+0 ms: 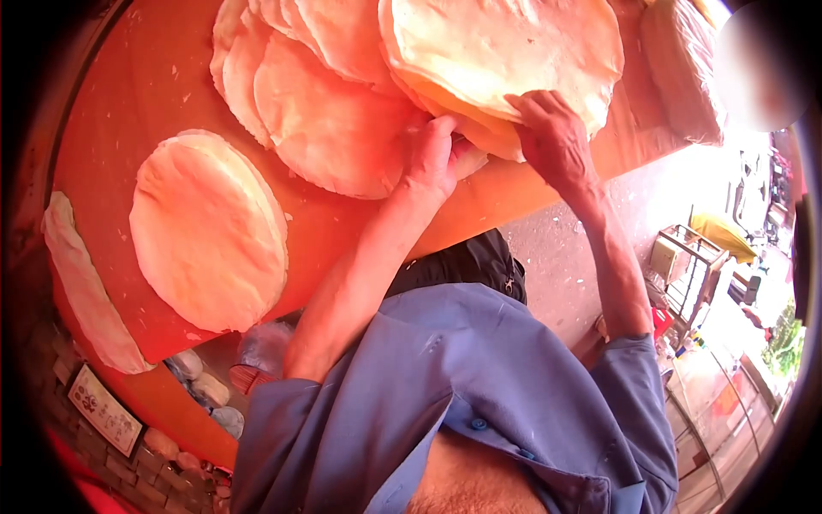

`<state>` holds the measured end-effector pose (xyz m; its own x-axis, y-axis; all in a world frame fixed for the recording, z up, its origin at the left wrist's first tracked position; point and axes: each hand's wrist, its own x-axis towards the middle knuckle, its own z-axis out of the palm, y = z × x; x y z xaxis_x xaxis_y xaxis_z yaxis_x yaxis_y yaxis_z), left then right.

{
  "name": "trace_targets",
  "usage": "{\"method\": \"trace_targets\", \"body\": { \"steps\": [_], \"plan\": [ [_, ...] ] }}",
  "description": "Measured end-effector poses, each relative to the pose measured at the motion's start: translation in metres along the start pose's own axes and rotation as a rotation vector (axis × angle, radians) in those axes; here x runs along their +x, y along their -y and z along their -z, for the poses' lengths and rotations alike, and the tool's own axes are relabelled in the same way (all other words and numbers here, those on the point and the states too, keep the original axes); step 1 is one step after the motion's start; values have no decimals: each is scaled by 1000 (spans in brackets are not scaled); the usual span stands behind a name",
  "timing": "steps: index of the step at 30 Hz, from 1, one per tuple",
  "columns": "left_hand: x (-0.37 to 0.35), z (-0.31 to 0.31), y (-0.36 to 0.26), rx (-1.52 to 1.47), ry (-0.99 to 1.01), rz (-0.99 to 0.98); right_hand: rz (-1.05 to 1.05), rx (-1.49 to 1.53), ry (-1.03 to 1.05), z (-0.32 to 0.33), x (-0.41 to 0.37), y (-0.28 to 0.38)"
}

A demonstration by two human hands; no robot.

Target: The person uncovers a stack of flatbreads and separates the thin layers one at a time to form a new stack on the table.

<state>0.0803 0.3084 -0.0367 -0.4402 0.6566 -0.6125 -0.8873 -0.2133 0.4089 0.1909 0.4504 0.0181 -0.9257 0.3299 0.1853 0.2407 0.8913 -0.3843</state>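
Note:
A stack of round, thin flatbreads (505, 51) lies at the table's front edge, brightly lit. My right hand (552, 137) is closed on the near edge of its upper sheets, the fingers bent over the rim. Beside it, my left hand (437, 158) grips the lower near edge of the same stack; some of its fingers are hidden beneath the bread. Left of the hands, more flatbreads (334, 120) overlap in a fanned pile. Farther left, a separate small stack of flatbreads (205, 231) rests flat.
The orange table (111, 146) carries a long pale roll (90, 283) at its left end and a wrapped bundle (681, 68) at the right. Below lie a black bag (471, 265) and plastic bags (261, 347). A metal-framed stand (689, 265) stands on the floor to the right.

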Motion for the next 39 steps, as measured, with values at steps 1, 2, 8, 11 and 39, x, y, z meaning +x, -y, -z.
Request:
{"method": "trace_targets", "body": {
  "steps": [1,2,8,11,39],
  "plan": [
    [1,-4,-4,-28,37,-12,11,8,-2,-5,-4,1],
    [1,-7,-7,-28,39,-20,18,8,-7,-7,-4,0],
    [2,-15,-10,-32,103,106,-188,-124,-12,-14,-3,24],
    [2,-14,-5,-11,43,7,-114,-210,-117,-25,1,7],
    [-46,80,-44,286,-163,-300,-200,-238,-358,224,107,-37]
  ]
}}
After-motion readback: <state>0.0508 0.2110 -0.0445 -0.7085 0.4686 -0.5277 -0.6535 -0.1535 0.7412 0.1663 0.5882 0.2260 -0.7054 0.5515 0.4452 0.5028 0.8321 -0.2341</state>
